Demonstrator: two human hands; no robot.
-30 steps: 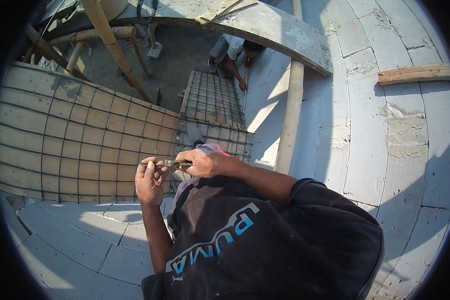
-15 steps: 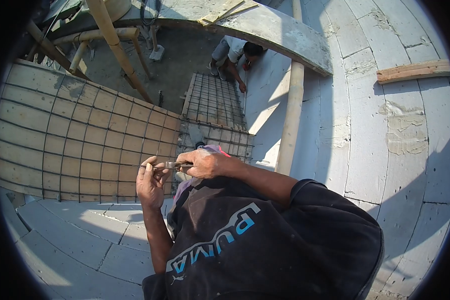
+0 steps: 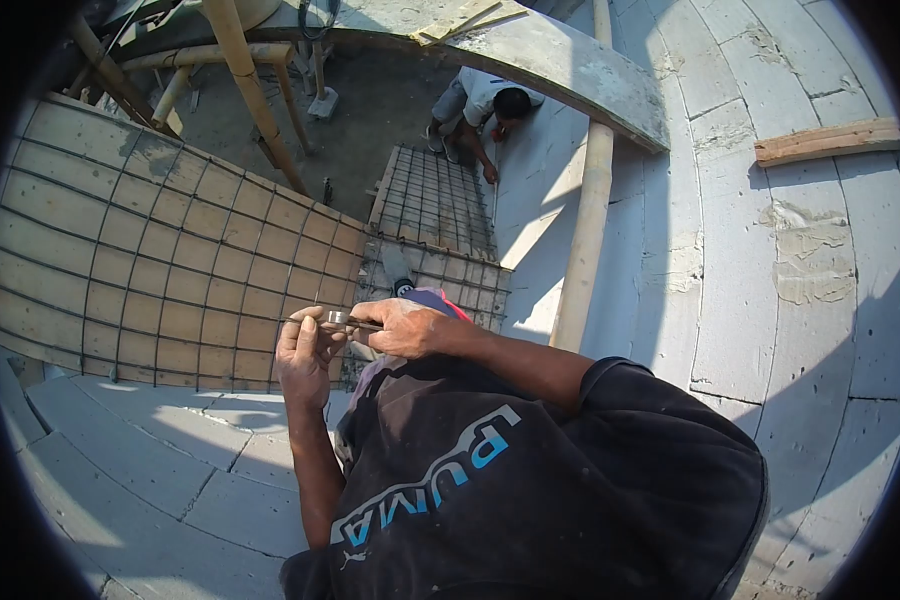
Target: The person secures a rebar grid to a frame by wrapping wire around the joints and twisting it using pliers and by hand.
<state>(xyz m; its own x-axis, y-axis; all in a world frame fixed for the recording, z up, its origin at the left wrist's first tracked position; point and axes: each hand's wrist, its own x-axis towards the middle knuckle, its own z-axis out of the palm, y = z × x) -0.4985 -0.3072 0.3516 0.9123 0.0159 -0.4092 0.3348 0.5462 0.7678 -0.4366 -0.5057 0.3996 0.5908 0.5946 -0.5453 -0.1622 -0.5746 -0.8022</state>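
Pale block walls (image 3: 715, 330) in sun and shadow flank a wooden panel (image 3: 65, 128) overlaid with dark mesh (image 3: 183, 238), and in front of it the left hand (image 3: 305, 348) pinches, and the right hand (image 3: 402, 328) grips, a small metal tool (image 3: 338, 318) too small to make out fully. A pale pole (image 3: 585, 230) slants along the right, crossed by a slab (image 3: 570, 62). Near the slab crouches another person (image 3: 485, 93), one hand at the blocks.

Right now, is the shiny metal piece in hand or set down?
In hand: the shiny metal piece sits between the left hand and right hand, partly hidden by them.
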